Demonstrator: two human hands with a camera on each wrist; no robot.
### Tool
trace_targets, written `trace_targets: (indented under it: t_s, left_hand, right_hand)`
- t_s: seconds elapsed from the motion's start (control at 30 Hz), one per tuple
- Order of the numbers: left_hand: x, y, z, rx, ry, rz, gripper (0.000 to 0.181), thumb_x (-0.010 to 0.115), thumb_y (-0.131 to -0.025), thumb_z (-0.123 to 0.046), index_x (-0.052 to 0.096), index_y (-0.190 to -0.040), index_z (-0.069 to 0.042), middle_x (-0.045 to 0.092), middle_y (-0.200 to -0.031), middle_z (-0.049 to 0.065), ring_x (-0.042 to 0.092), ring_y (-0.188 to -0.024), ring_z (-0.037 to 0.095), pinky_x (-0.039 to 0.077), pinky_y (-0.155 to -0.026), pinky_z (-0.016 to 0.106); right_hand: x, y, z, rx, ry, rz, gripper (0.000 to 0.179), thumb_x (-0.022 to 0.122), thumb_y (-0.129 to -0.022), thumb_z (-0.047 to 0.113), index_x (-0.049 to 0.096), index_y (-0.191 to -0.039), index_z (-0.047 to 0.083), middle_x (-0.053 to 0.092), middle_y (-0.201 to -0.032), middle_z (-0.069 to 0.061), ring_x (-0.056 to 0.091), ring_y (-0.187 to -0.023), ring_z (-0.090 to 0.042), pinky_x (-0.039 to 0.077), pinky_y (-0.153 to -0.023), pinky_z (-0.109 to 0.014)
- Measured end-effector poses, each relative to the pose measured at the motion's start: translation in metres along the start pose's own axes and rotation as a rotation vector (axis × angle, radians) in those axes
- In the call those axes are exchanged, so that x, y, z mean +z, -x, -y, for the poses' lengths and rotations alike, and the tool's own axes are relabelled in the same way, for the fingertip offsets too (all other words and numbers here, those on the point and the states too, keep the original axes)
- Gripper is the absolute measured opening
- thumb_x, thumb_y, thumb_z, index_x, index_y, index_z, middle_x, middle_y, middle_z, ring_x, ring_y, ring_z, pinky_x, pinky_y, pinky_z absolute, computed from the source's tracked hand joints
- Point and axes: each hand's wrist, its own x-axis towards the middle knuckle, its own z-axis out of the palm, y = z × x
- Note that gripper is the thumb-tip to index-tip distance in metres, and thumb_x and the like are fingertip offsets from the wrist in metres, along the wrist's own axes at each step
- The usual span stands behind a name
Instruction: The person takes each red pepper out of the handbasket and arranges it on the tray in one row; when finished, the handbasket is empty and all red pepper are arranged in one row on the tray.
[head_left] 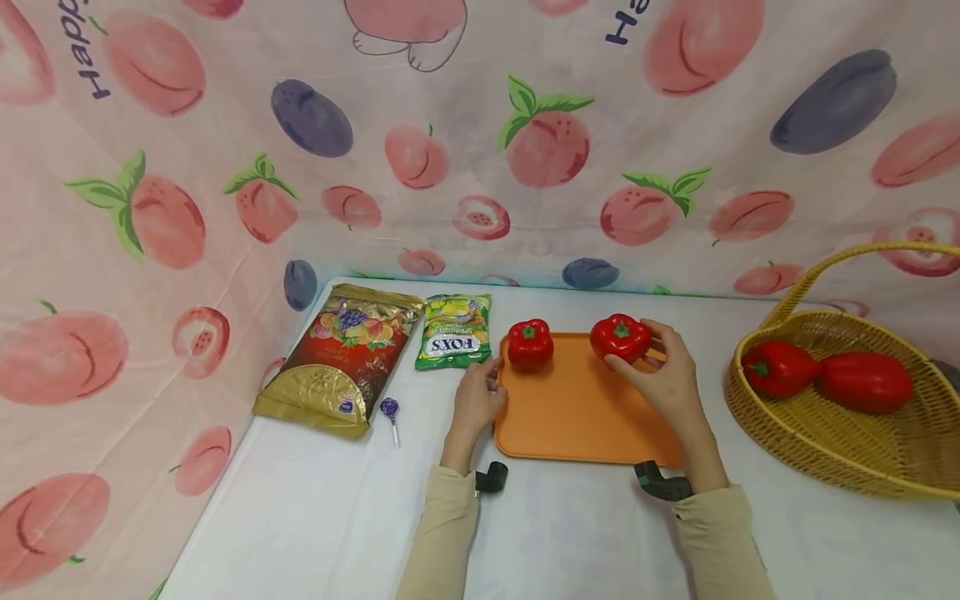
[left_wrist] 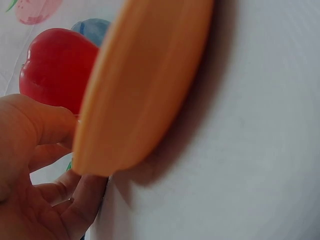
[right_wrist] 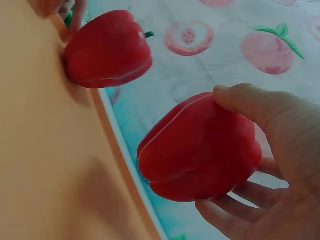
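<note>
My right hand [head_left: 671,375] holds a red bell pepper [head_left: 619,337] over the back right part of an orange tray [head_left: 577,417]. In the right wrist view its thumb lies along one side of the pepper [right_wrist: 200,150], with the other fingers curled around the opposite side. A second red bell pepper [head_left: 530,345] stands upright on the tray's back left corner. At the tray's left edge, my left hand [head_left: 477,400] grips the rim [left_wrist: 130,90], thumb on the inner side and fingers beneath; the left wrist view hides part of the thumb behind the tray.
Right of the tray, a yellow wicker basket [head_left: 795,446] holds a red pepper [head_left: 780,370] and a longer red vegetable [head_left: 866,382]. To the left lie a green FOXS candy bag [head_left: 453,329], a large gold-and-brown bag [head_left: 341,358] and a purple lollipop [head_left: 390,410]. Fruit-printed cloth [head_left: 450,167] hangs behind.
</note>
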Motion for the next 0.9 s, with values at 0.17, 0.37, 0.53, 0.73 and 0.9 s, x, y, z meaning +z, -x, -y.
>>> trace_targets:
  t_s: [0.17,0.37,0.53,0.73,0.9]
  left_hand:
    - [-0.001,0.0,-0.001,-0.005,0.007,0.002,0.047,0.065,-0.085,0.0,0.062,-0.131,-0.003,0.06,-0.107,0.011,0.058,-0.086,0.019,0.049,-0.077,0.033]
    - [0.0,0.0,0.0,0.001,0.008,0.001,0.047,0.065,-0.084,0.0,0.062,-0.131,-0.002,0.06,-0.106,0.011,0.057,-0.084,0.018,0.049,-0.075,0.032]
    - [0.002,0.001,0.001,0.009,-0.002,-0.009,0.047,0.065,-0.083,0.001,0.062,-0.13,-0.002,0.06,-0.105,0.011,0.057,-0.083,0.018,0.048,-0.074,0.031]
    - [0.002,0.0,0.001,0.003,0.005,-0.002,0.047,0.064,-0.084,0.0,0.062,-0.131,-0.003,0.06,-0.107,0.011,0.058,-0.085,0.018,0.05,-0.077,0.032]
    - [0.002,0.0,0.002,0.009,0.002,-0.006,0.047,0.064,-0.084,0.0,0.062,-0.131,-0.003,0.06,-0.107,0.011,0.059,-0.085,0.019,0.05,-0.077,0.033]
  right_hand:
    - [0.009,-0.002,-0.002,0.004,-0.015,0.013,0.078,0.079,-0.084,0.03,0.038,-0.144,0.001,0.045,-0.141,-0.022,0.046,-0.125,-0.04,0.046,-0.097,-0.055]
    - [0.019,-0.003,-0.005,0.051,-0.002,0.011,0.079,0.079,-0.083,0.034,0.039,-0.144,0.003,0.044,-0.14,-0.019,0.046,-0.124,-0.039,0.048,-0.096,-0.052]
    - [0.027,-0.003,-0.009,0.036,-0.041,0.007,0.078,0.079,-0.084,0.029,0.037,-0.143,0.002,0.044,-0.14,-0.021,0.047,-0.124,-0.039,0.048,-0.096,-0.051]
    - [0.038,-0.005,-0.011,0.075,-0.084,0.033,0.079,0.078,-0.084,0.03,0.033,-0.143,0.003,0.042,-0.141,-0.021,0.048,-0.125,-0.039,0.048,-0.097,-0.05]
    - [0.047,-0.003,-0.009,0.154,-0.116,0.072,0.081,0.077,-0.085,0.03,0.027,-0.143,0.005,0.04,-0.142,-0.022,0.049,-0.124,-0.041,0.047,-0.098,-0.048]
